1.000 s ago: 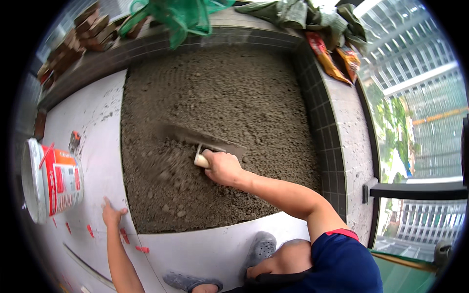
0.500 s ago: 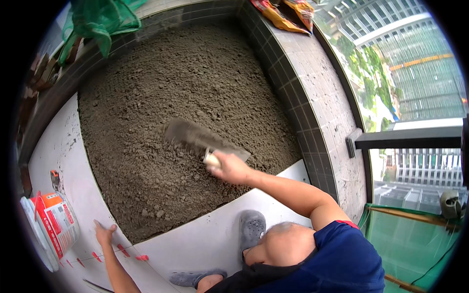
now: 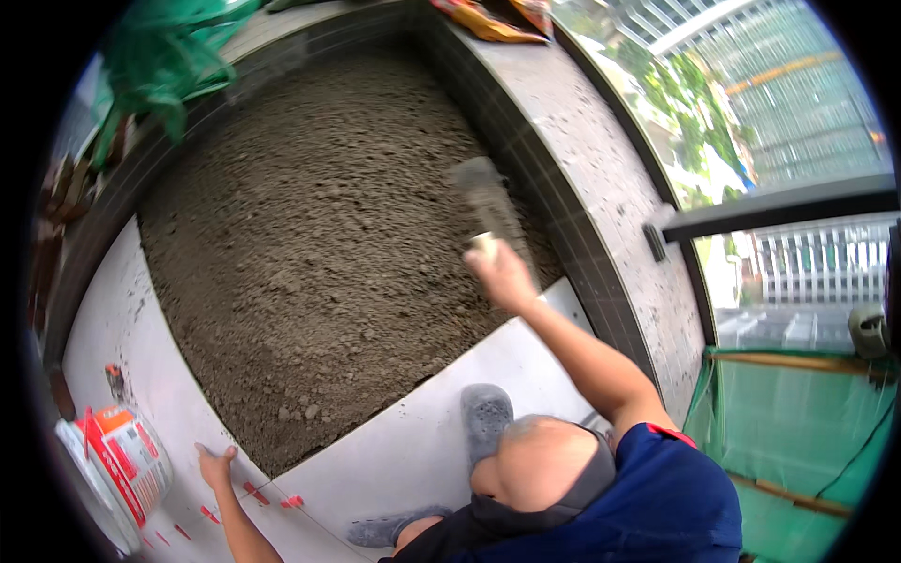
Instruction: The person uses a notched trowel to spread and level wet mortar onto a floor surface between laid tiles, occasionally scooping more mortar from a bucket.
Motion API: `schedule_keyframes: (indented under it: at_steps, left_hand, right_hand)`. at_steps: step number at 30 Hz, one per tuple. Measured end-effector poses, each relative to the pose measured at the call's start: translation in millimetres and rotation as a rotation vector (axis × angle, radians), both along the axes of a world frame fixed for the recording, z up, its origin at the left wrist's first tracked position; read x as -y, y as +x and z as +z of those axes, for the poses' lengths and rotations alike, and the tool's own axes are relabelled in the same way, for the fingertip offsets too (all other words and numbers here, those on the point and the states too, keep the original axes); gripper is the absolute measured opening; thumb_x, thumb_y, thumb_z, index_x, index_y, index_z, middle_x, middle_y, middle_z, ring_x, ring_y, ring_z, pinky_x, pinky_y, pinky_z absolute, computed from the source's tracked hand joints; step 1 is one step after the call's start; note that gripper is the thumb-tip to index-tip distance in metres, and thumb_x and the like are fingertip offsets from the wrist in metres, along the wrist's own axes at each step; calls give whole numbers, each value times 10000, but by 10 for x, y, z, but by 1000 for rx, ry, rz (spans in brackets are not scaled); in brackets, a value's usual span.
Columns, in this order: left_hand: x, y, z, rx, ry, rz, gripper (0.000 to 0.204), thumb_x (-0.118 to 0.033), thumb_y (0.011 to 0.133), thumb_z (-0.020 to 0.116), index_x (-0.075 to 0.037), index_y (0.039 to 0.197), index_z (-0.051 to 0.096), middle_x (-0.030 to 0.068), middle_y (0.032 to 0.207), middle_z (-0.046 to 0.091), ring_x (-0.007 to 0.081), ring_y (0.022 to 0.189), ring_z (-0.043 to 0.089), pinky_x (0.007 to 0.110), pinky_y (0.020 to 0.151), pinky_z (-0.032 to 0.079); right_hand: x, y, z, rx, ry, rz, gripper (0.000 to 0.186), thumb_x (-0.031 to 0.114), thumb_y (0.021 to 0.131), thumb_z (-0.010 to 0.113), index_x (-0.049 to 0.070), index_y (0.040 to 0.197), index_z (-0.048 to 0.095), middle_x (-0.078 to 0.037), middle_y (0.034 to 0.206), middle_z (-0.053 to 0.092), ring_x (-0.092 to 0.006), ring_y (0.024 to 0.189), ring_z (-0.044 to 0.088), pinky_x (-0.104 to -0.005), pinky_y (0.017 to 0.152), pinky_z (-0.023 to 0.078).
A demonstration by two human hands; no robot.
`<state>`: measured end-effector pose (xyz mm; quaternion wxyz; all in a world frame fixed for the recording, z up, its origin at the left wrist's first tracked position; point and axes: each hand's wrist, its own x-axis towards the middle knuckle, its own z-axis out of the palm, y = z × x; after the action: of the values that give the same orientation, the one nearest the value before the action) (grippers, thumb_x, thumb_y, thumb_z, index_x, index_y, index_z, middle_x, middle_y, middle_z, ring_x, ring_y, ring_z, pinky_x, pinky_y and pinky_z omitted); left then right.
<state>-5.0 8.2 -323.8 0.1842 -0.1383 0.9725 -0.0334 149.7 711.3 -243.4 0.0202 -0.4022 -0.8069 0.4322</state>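
My right hand point(image 3: 502, 278) is closed around the pale handle of a long plastering trowel point(image 3: 490, 199). Its blade, smeared by motion, lies over the right part of a bed of grey-brown mortar point(image 3: 310, 216), near the dark tiled wall. Crumbly lumps cover much of the mortar, with looser clods at the near corner. My left hand point(image 3: 216, 464) leans on a pale floor tile point(image 3: 183, 375) beside that corner, thumb and fingers apart and nothing held. Several small red plastic pieces point(image 3: 255, 494) stand along the tile joints close to it.
A white-and-red bucket point(image 3: 122, 469) stands at the left, near a small orange-and-black tool point(image 3: 114, 381). Dark tiled low walls point(image 3: 535, 178) border the mortar. Green netting point(image 3: 164, 66) hangs at the far left; an orange bag point(image 3: 493, 19) lies on the right ledge. My grey clogs point(image 3: 487, 422) rest on near tiles.
My right hand has swept the trowel rightward and away across the mortar, and its blade has turned to point more away from me. My left hand still leans on the tile.
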Motion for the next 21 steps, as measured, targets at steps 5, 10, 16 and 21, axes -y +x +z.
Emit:
schedule_keyframes:
  at_steps: [5,10,16,21]
  left_hand:
    - [-206,-21,11,98,-38,-6,1130,-446,611,848,22,1463,274,278,1291,541,389,1193,537,403,1015,415]
    - [-310,-18,47,115,3,-38,1113,-444,625,840,30,1460,277,281,1282,547,390,1191,538,402,1010,411]
    - [-207,-15,50,48,27,-33,1093,-430,636,836,17,1465,281,276,1295,540,393,1207,523,399,1017,403]
    - [-116,-33,31,60,5,-37,1093,-424,641,832,8,1472,268,283,1304,530,400,1206,521,400,1018,404]
  right_hand:
    - [791,223,105,91,-242,400,431,423,880,635,52,1085,558,-199,938,661,-315,881,656,-426,800,502]
    - [119,587,-262,36,-49,135,404,384,881,631,51,1099,560,-193,923,677,-319,854,668,-417,782,522]
    - [-248,779,-72,105,77,-142,432,403,873,646,38,1088,559,-182,896,669,-300,808,659,-407,710,503]
    - [213,1539,64,-34,-25,-287,293,276,875,616,11,987,563,-76,679,591,-163,563,585,-328,517,466]
